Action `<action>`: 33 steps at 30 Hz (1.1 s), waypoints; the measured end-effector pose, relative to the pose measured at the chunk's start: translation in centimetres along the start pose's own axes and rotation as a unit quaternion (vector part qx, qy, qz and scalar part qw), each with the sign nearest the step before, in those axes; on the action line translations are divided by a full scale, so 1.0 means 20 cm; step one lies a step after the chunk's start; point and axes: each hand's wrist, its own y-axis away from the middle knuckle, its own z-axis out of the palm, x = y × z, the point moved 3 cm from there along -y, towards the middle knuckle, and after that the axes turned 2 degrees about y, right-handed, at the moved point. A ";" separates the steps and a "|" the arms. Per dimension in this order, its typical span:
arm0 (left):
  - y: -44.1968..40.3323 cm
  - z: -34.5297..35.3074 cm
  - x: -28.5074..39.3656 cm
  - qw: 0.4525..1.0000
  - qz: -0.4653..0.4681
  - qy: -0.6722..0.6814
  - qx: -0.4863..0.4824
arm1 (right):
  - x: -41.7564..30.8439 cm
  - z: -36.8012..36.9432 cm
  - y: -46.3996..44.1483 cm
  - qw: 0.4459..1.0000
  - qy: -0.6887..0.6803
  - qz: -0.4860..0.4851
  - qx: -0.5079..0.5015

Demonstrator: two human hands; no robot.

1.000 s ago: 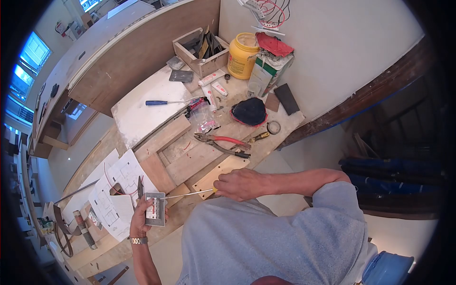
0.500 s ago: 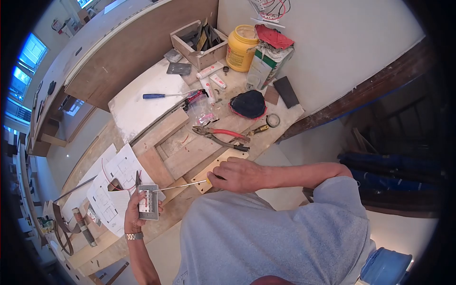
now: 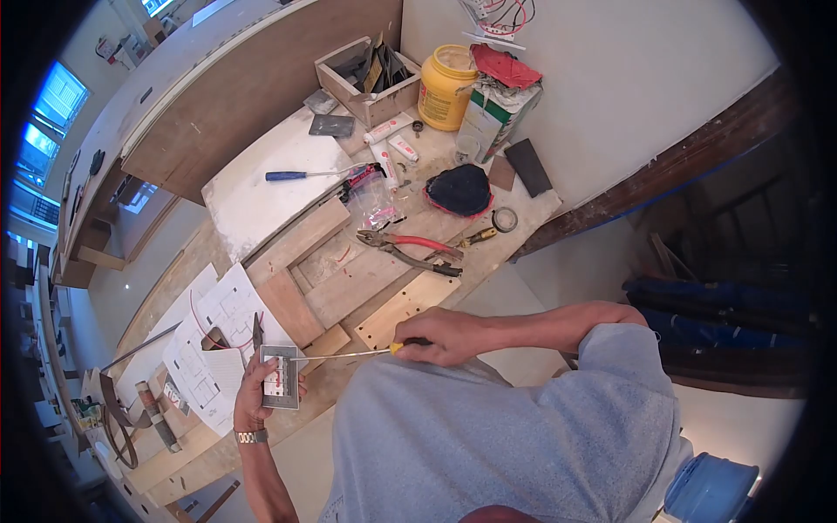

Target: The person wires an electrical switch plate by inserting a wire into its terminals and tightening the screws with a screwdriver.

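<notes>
My left hand [image 3: 250, 394], with a metal watch [image 3: 251, 436] at its wrist, is closed around a grey-framed electrical switch plate [image 3: 286, 397]. White parts and a bit of red show on the plate's upward face. In my right hand [image 3: 443, 336] is the yellow-and-black handle of a long screwdriver [image 3: 349, 355]. The shaft points left, and its tip is at the upper right part of the plate; whether it sits on a screw is too small to tell. Printed plan sheets [image 3: 199, 370] lie beyond my left hand.
Red-and-black-handled pliers [image 3: 410, 246] lie on the workbench amid wooden pieces [image 3: 288, 305]. Farther back are a blue-handled screwdriver [image 3: 286, 176], a dark cloth pad [image 3: 458, 190], a yellow tub [image 3: 445, 96] and a wooden box [image 3: 384, 105]. Wires [image 3: 514, 17] hang from the wall.
My right hand has moved slightly right and down with the screwdriver, showing more of its handle. My left hand and the switch plate have shifted slightly right and down.
</notes>
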 end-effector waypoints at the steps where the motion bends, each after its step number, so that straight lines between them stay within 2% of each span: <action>1: 0.01 0.01 0.02 1.000 0.010 0.008 0.006 | 0.00 0.01 0.00 1.000 0.000 0.000 0.001; 3: 0.01 0.01 0.03 0.999 0.023 0.019 0.012 | 0.00 0.05 0.02 0.995 -0.084 0.058 -0.002; 4: 0.00 0.00 0.04 0.999 0.025 0.028 0.000 | 0.00 0.07 0.02 0.995 -0.084 0.058 -0.003; 6: -0.01 0.01 0.04 0.999 0.026 0.036 -0.018 | -0.03 0.06 0.04 0.986 0.107 -0.069 0.108; 7: -0.02 0.01 0.03 1.000 0.010 0.025 -0.014 | -0.03 0.03 0.04 0.986 0.108 -0.068 0.109; 9: -0.03 0.01 0.01 1.000 -0.004 0.012 -0.013 | -0.05 -0.03 0.03 0.943 0.295 -0.123 0.089; 10: -0.03 0.03 0.01 1.000 -0.013 0.024 -0.016 | -0.05 -0.04 0.03 0.943 0.295 -0.121 0.092; 12: -0.03 0.06 0.01 0.999 -0.019 0.029 -0.019 | -0.05 -0.04 0.04 0.899 0.387 -0.180 0.095; 13: -0.03 0.06 0.01 0.999 -0.020 0.026 -0.019 | -0.04 -0.03 0.04 0.900 0.387 -0.179 0.097; 16: -0.03 0.05 0.01 1.000 -0.007 0.008 -0.010 | -0.04 -0.03 0.03 0.920 0.342 -0.164 0.098; 18: -0.04 0.05 0.01 1.000 -0.009 0.009 -0.008 | -0.04 -0.03 0.03 0.964 0.239 -0.090 0.074; 25: -0.03 0.03 0.03 1.000 -0.007 -0.018 0.002 | -0.02 0.00 0.01 0.984 0.151 -0.063 0.063; 27: -0.02 0.04 0.03 1.000 -0.004 -0.007 0.018 | 0.01 0.00 0.00 0.997 0.050 -0.041 0.053; 28: -0.02 0.04 0.04 1.000 -0.004 -0.007 0.017 | 0.00 0.00 0.00 0.996 0.051 -0.040 0.054; 30: -0.03 0.05 0.07 1.000 0.005 -0.013 0.009 | 0.01 0.02 -0.01 0.998 -0.033 0.029 0.035; 33: 0.00 0.05 0.08 0.999 0.030 -0.018 0.023 | 0.04 0.04 -0.03 0.993 -0.085 0.074 0.022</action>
